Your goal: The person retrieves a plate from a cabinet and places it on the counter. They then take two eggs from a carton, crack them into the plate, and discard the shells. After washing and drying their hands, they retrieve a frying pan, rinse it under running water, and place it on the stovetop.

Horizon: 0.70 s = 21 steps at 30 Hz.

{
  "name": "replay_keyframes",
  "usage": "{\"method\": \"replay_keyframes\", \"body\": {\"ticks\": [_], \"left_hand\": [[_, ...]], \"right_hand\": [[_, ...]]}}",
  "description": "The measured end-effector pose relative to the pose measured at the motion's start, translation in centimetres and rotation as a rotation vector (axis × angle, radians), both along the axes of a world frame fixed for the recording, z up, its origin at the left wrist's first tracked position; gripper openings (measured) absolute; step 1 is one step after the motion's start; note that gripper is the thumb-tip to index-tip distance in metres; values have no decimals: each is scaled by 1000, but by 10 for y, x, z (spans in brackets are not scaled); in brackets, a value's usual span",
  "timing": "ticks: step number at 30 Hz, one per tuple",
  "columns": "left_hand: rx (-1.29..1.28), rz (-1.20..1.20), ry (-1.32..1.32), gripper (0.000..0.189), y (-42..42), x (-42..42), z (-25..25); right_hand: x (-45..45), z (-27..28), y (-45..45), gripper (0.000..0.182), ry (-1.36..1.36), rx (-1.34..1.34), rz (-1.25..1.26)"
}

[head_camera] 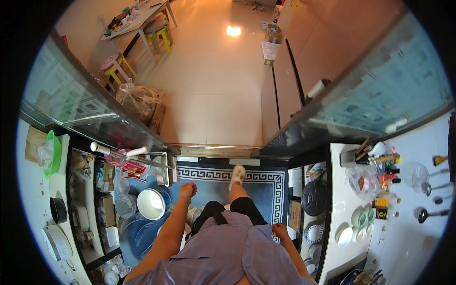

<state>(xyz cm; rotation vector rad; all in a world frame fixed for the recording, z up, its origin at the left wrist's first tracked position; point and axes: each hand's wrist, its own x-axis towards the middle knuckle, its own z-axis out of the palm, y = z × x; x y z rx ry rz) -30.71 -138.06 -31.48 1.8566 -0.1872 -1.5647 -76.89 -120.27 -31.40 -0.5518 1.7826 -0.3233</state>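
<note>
My left hand (187,190) hangs in front of my body with its fingers curled in, and nothing shows in it. It is above the blue floor mat (213,185), right of a white bucket (151,204) and just below the broom and dustpan heads (169,169). Low by my right hip, my right hand (279,231) hangs over the mat's Greek-key border (276,199). Its fingers are partly hidden, so I cannot tell how they are bent. One foot in a light shoe (237,174) is forward, near the metal door sill (217,150).
Glass door panels (377,85) flank the opening to a tiled floor (213,114). Bagged goods (137,99) stand beyond the left panel. On the right counter (342,199) are bowls (344,237), bottles (383,203) and a utensil holder (351,156). A green basin (53,153) sits on the left counter.
</note>
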Motion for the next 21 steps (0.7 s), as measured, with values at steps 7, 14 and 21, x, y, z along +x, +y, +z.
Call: {"method": "replay_keyframes", "body": {"ticks": [7,14,21], "left_hand": [[-79,79,-1,11,-113,6,-47],[26,98,-327,9,-220,57,-53],[55,36,-597,12,-313,105,-44]], "right_hand": [[-47,-84,-117,22,47,140,608],[63,-62,-388,23,443,-525,1419],[181,0,-676,27,165,-488,745]]}}
